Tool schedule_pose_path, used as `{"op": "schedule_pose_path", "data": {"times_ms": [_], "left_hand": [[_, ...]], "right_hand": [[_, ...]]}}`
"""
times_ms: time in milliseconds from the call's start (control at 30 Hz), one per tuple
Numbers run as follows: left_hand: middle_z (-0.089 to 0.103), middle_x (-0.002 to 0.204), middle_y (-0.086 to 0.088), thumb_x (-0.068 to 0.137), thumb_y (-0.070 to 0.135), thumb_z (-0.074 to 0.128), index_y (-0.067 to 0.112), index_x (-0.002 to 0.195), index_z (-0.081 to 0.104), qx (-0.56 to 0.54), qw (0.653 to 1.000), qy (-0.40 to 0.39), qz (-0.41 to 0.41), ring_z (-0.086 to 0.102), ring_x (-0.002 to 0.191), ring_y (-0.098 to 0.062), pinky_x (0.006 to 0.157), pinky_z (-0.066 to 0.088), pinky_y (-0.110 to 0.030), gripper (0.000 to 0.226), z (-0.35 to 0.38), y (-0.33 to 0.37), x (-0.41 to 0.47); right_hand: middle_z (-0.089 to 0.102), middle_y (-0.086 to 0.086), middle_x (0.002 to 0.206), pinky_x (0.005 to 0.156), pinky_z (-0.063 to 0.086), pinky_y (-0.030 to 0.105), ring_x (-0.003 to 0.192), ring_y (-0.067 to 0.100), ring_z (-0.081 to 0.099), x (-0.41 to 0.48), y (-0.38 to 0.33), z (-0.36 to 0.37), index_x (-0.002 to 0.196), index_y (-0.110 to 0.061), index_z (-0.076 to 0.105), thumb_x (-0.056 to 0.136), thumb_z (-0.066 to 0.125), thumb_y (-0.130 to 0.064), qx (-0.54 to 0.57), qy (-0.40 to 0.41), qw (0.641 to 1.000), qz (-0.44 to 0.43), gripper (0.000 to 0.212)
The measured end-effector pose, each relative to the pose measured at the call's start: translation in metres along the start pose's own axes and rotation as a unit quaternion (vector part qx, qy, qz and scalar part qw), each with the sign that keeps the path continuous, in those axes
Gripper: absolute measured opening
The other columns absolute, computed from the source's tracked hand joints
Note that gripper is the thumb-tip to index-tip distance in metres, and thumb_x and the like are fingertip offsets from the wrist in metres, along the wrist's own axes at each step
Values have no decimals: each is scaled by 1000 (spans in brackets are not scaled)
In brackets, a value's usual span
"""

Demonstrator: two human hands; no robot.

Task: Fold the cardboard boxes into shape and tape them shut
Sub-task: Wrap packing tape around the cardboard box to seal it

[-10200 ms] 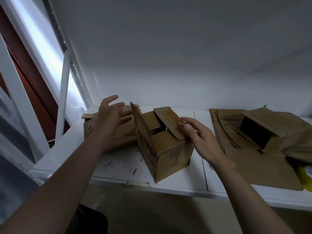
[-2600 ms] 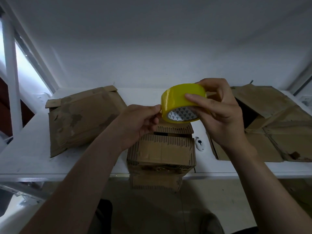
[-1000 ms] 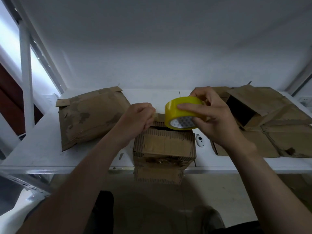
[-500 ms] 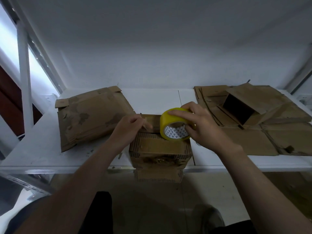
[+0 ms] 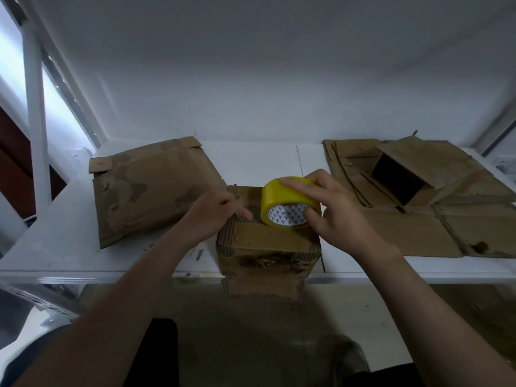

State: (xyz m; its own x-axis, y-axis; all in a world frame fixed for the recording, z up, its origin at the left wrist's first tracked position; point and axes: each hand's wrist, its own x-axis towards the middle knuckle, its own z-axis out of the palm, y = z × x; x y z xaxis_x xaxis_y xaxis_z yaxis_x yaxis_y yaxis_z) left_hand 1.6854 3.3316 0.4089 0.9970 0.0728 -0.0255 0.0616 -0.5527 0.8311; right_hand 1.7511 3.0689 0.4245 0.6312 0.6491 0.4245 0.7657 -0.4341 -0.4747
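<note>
Where the white table [image 5: 55, 247] ends nearest, a small folded box [image 5: 268, 247] sits at its edge, flaps down. L hand [image 5: 215, 216] rests on box top, left side, fingers curled, one tip pressed to the cardboard; can't tell if it pinches anything. R hand [image 5: 332, 210] grips yellow tape roll [image 5: 287, 202], roll on edge, touching box top. Farther: flat cardboard stack [image 5: 150, 191] left, flattened boxes [image 5: 418, 233] right.

Yellow tape roll [image 5: 289, 203], triangle-patterned core; brown box [image 5: 268, 244]; white shelf [image 5: 55, 247].
</note>
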Motion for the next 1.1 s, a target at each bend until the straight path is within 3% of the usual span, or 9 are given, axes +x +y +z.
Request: {"op": "schedule_pose_path", "data": {"times_ms": [67,167,233,300,567,700,800,933,1100], "left_hand": [[77,88,-1,80,51,48,32,64,76,-16,999,36,-13,63,76,-23,70,43,-36,38,-10,2,-2],[77,91,10,92,42,42,37,78,81,-39,999,33,-3,66,85,-25,72,44,-33,41,-22,-5,-1],[76,87,-3,92,42,40,35,76,79,-22,998,55,-9,64,86,-45,71,41,-37,43,-24,-12,0],[71,84,-16,89,46,42,34,72,77,0,996,94,-13,62,83,-49,67,42,-39,41,-25,-17,0],[65,70,-20,99,36,48,39,75,77,54,995,74,27,43,51,-30,53,33,-28,38,-41,-22,-5],[69,63,3,101,25,50,36,72,77,42,997,58,19,35,48,-25,47,30,-25,41,-44,-23,-8],[75,77,13,100,23,51,29,71,78,44,997,59,3,60,67,-37,63,43,-32,40,-45,-24,-9],[74,78,21,100,19,51,26,71,78,35,997,66,-8,66,70,2,68,46,-29,39,-47,-25,-11],[72,72,20,97,17,53,26,65,74,40,993,108,-5,64,66,7,63,41,-25,40,-52,-29,-15]], "right_hand": [[49,1,110,76,45,36,99,24,47,1,2,-10,138,-42,58,83,45,-13,-102,8,994,-28,63],[50,1,113,81,47,43,100,25,44,-1,13,-18,135,-44,60,81,51,2,-116,21,993,-13,71],[47,-3,114,89,43,32,107,22,42,-5,14,-13,136,-49,56,80,55,9,-57,16,998,8,81],[45,-5,114,91,35,21,111,17,42,-7,14,-5,135,-55,52,82,56,12,13,18,999,38,85],[49,7,117,92,39,30,113,25,46,-6,4,-1,136,-43,56,85,47,3,7,43,998,45,70],[46,4,115,89,42,37,111,26,44,-3,-5,-4,136,-43,58,82,43,-4,-25,31,999,37,68],[45,2,114,85,48,44,109,29,45,-1,-10,-5,136,-44,58,82,43,-6,-53,20,998,24,68],[45,2,110,77,49,46,104,29,45,6,-14,-8,132,-43,61,80,44,-4,-92,30,995,1,67],[45,1,103,74,41,39,97,31,47,9,-20,-6,123,-40,68,82,41,-12,-129,22,991,-18,56]]}}
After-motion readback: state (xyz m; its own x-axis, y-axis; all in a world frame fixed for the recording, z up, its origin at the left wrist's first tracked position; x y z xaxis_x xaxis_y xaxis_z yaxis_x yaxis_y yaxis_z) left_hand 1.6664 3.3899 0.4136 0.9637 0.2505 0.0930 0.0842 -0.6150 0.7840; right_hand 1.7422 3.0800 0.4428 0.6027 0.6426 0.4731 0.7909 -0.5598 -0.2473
